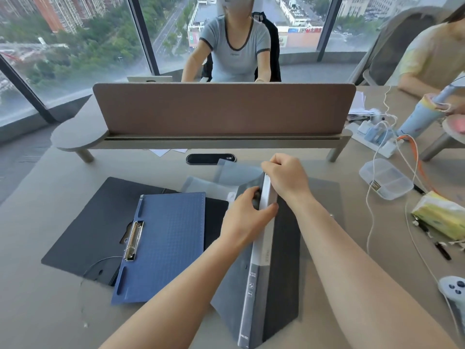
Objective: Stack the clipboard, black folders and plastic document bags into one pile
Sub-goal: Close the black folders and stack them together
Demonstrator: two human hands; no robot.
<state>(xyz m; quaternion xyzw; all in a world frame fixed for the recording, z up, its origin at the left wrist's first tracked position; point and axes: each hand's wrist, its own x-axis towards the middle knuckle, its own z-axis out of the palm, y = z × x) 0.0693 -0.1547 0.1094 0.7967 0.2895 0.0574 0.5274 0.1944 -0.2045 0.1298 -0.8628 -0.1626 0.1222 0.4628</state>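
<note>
Seen from a head-worn camera, looking down at a grey bench (50,311). At centre, toward five o'clock, a black folder (281,260) with a white and grey spine, held partly open and tilted over translucent plastic document bags (226,293). Left hand (241,217) at centre, fingers (266,210) pinching the spine's near side; right hand (286,177) just beyond at one o'clock, fingers curled shut over the spine's far end. At nine o'clock, a blue clipboard (166,243) with its metal clip, lying flat on a second black folder (95,222). More translucent bags (208,187) fanned at twelve o'clock, partly under the held folder. Likely light and fairly stiff along the spine, floppy in the covers; bags probably thin, slick and prone to sliding, so best gripped at the spine or squared from both long edges. Open bench toward seven o'clock. Crowded at three o'clock: clear plastic box (385,180), white cables (370,217), tissue pack (440,215). Brown divider screen (224,109) closing off twelve o'clock.
</note>
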